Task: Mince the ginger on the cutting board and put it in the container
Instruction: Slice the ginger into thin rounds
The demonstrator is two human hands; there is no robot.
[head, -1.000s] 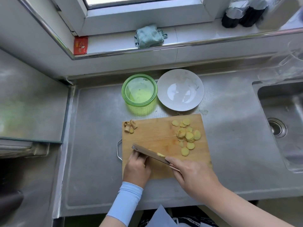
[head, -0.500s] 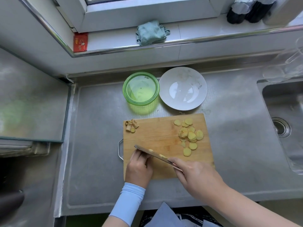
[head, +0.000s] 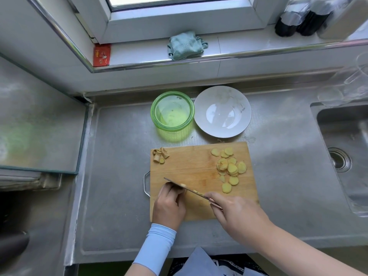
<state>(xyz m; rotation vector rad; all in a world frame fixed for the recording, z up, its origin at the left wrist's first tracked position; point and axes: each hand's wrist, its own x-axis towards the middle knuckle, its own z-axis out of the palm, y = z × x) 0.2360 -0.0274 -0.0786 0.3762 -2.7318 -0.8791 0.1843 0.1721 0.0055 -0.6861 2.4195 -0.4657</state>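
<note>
On the cutting board (head: 189, 164), right hand (head: 237, 214) grips knife (head: 189, 189); left hand (head: 169, 206) apparently pinches ginger (head: 182, 185)

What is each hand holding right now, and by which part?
Right hand grips the knife by its handle. Left hand holds a ginger piece against the blade; the exact grip is hidden.

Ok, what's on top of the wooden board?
Yellow ginger slices on the right, peel scraps in the far left corner, and the knife held by the right hand. The left hand and blade hide most of the piece being cut.
</note>
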